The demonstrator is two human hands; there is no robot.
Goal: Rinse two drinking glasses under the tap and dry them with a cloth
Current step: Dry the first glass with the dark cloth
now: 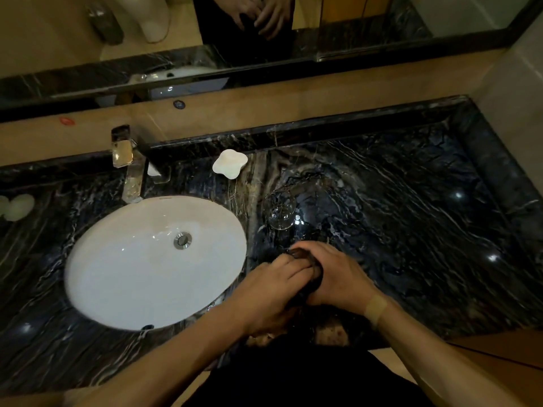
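Observation:
A clear drinking glass [279,211] stands upright on the black marble counter [396,230], just right of the white sink [123,277]. Below it, over the counter's front edge, my left hand [271,292] and my right hand [338,277] are pressed together around a dark cloth [313,284]. A rounded dark form shows at the top of the cloth between my fingers. I cannot tell whether a second glass is wrapped inside it. The square chrome tap [129,168] stands behind the sink, and no water is visible running from it.
A white flower-shaped soap dish [229,164] sits behind the glass near the back ledge. Pale round objects [16,207] lie at the counter's far left. A mirror [264,33] runs along the wall and reflects my hands. The wall closes the counter on the right.

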